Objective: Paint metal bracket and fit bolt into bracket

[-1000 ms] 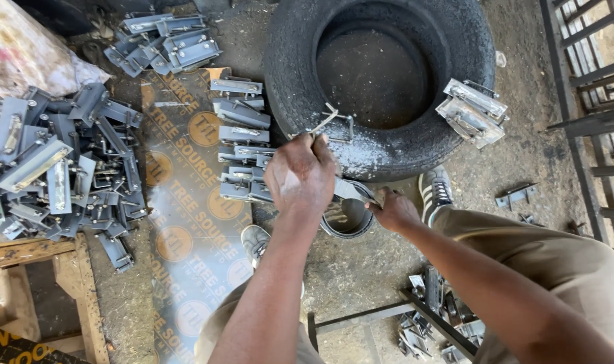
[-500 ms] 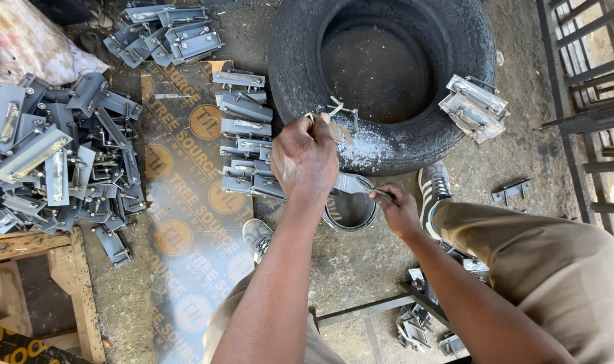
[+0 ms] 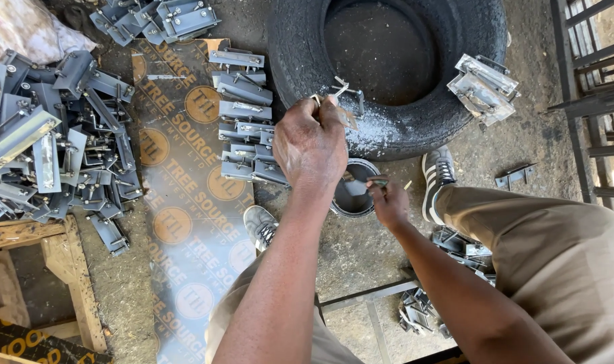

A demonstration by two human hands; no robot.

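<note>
The left hand [image 3: 312, 145] is raised over the ground, its fingers closed around a small grey metal bracket [image 3: 342, 101] that juts out above the knuckles toward the old tyre [image 3: 388, 67]. The right hand [image 3: 390, 204] sits lower and just beside a small round tin [image 3: 355, 197] of dark paint on the floor; its fingers are pinched on what seems to be a thin brush [image 3: 378, 182], though the tool is mostly hidden by the fingers. The tin stands touching the tyre's near edge, between the person's two sneakers [image 3: 440, 176]. The tyre lies flat, with a pale powdery patch on its rubber near the held bracket, and two shiny unpainted brackets [image 3: 483, 86] rest on its right side. Left of the hands, a row of grey painted brackets [image 3: 243, 111] lies along the edge of a printed board [image 3: 186, 202] spread on the dirt floor. Further left, a large heap of similar grey parts [image 3: 51, 141] is piled, with a wooden frame [image 3: 44, 249] below it. More metal pieces [image 3: 448, 269] lie under the right forearm.
</note>
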